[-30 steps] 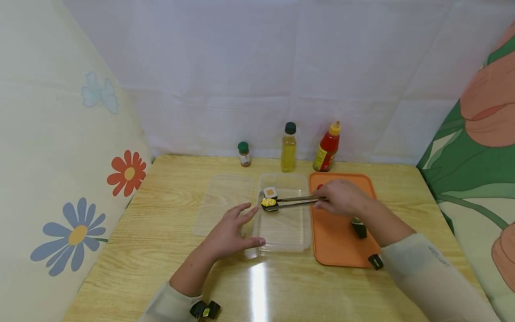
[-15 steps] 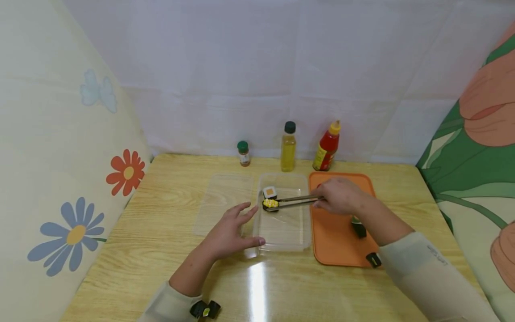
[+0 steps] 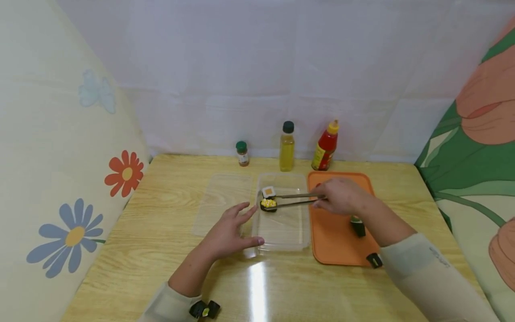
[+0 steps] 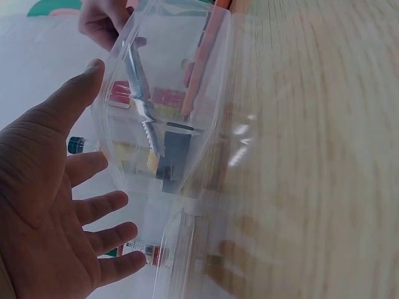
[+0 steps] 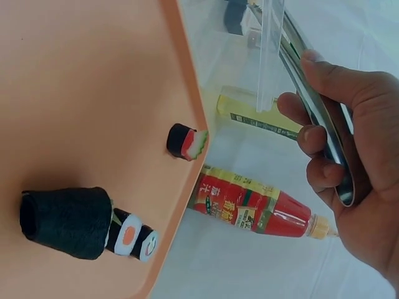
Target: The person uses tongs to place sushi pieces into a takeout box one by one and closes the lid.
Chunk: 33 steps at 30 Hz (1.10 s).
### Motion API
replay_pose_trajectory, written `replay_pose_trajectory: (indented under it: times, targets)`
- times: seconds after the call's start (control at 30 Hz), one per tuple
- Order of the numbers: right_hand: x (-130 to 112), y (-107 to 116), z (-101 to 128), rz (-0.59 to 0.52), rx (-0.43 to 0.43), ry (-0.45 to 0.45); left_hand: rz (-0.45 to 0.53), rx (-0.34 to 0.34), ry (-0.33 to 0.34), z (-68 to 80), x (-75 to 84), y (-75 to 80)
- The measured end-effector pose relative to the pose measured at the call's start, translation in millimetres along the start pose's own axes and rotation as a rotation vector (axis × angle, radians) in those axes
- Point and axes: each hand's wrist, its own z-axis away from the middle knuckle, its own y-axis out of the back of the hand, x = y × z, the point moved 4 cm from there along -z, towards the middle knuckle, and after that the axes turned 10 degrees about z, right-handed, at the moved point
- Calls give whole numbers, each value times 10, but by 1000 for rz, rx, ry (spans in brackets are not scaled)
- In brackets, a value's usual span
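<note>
Far left of the table (image 3: 153,232), nothing but bare wood grain. Next comes the clear lid (image 3: 223,203), lying flat just left of the box.

Your left hand (image 3: 229,232) lies open, fingers spread and straight, thumb against the box's (image 3: 283,243) near left corner, fingertips over the lid's edge. The left wrist view shows the palm (image 4: 37,212) beside the clear wall, holding nothing.

Inside the box, far left corner: a white roll (image 3: 268,192) with an orange centre, and touching it on the near side, a corn roll (image 3: 268,204), dark-wrapped with a yellow top. The tongs (image 3: 291,199) reach in from the right, tips at the corn roll, arms visibly parted around it.

Behind the box, along the wall: spice jar (image 3: 242,153), oil bottle (image 3: 287,146), sauce bottle (image 3: 325,146).

Your right hand (image 3: 339,197) grips the tongs' handles, fingers (image 5: 312,140) curled round the metal, over the orange tray (image 3: 334,246).

On the tray, the right wrist view shows a small roll (image 5: 186,142) near the edge and a dark wrapped piece (image 5: 65,221) with a salmon roll (image 5: 134,237) against it.
</note>
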Motion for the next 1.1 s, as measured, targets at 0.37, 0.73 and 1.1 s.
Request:
replay_pose_trajectory:
  times: [0.37, 0.73, 1.1]
  targets:
    - [53, -2, 150, -2, 78, 16, 1, -1, -2, -4, -6, -6]
    - [161, -17, 356, -46, 133, 3, -10, -3, 3, -12, 6, 0]
    - [195, -40, 513, -48, 211, -15, -22, -16, 19, -20, 15, 7]
